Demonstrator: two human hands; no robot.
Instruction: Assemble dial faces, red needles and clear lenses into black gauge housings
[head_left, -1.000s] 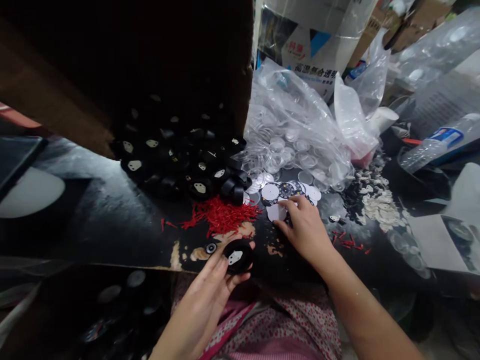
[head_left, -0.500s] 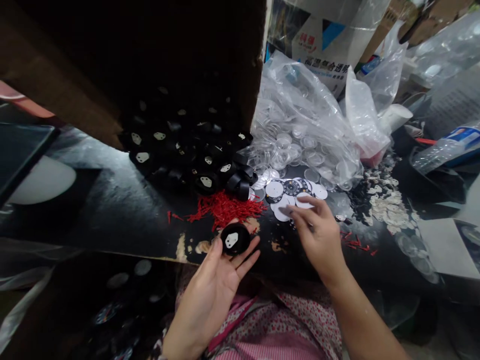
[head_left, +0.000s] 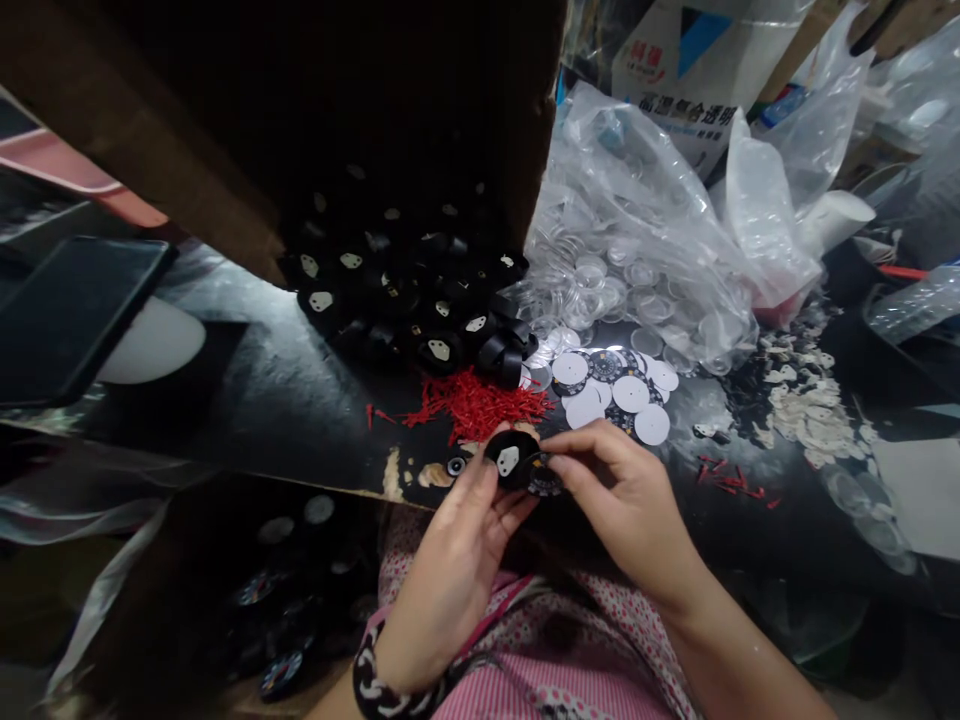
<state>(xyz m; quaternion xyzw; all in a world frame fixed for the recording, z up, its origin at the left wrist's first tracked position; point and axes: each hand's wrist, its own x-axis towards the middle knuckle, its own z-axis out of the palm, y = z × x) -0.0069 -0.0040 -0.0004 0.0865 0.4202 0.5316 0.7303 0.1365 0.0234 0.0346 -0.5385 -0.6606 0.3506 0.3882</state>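
My left hand [head_left: 465, 525] holds a round black plastic housing [head_left: 495, 445] with a white pointed plate [head_left: 508, 461] inside it. Between the thumb and fingers of my right hand [head_left: 619, 490] is a black printed dial disc [head_left: 545, 475], at the right edge of the housing. The two pieces overlap in view, and I cannot tell whether they touch. Just beyond my hands lies a heap of thin red pointers [head_left: 480, 400]. More dial discs [head_left: 630, 393], some with the white side up, are spread past my right hand.
A large cardboard box [head_left: 225, 130] stands over many black housings [head_left: 439, 350]. Right of it, a clear bag [head_left: 637, 180] spills clear round covers [head_left: 592, 290]. White plates [head_left: 810, 400] lie further right. A phone [head_left: 82, 310] leans at the left. Finished-looking dials [head_left: 281, 672] sit below the table edge.
My right hand has moved left from the dial pile with a dial disc now in its fingers, meeting my left hand and the housing. The camera view has shifted left.
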